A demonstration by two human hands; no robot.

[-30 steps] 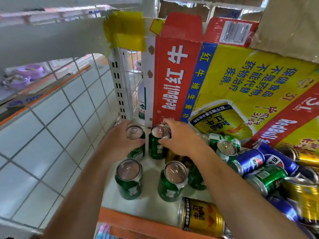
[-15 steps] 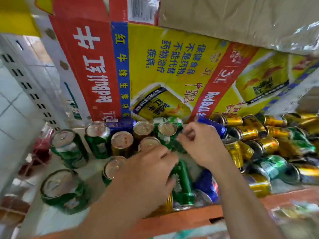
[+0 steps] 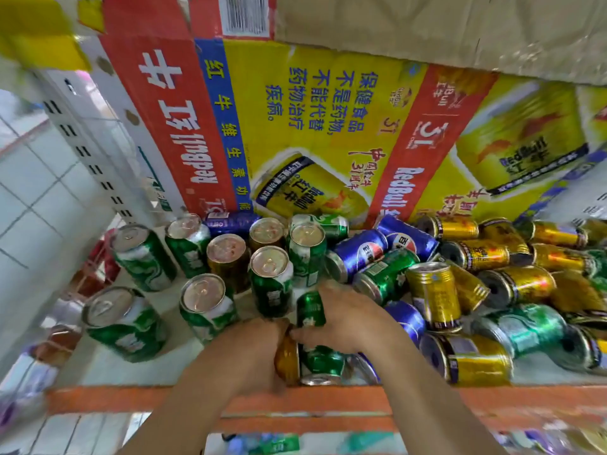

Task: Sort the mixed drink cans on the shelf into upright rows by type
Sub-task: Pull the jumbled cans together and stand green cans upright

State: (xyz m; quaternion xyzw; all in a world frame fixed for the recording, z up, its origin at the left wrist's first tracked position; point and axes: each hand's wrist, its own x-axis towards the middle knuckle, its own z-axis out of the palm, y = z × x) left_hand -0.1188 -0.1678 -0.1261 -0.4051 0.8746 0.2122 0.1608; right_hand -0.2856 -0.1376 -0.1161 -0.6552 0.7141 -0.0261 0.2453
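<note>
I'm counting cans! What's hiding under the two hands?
Under the right hand lies a green can on its side; the left hand holds a gold can beside it. A blue can peeks out past the right wrist. Anything else beneath is hidden.

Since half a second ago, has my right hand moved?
Yes. The right hand came forward, away from the Red Bull carton toward the orange shelf edge, onto a lying green can.

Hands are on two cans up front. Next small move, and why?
Probably stand the green can under the right hand upright beside the upright green cans at left: it lies on its side, and its type's row is there. The left hand holds a gold can.
</note>
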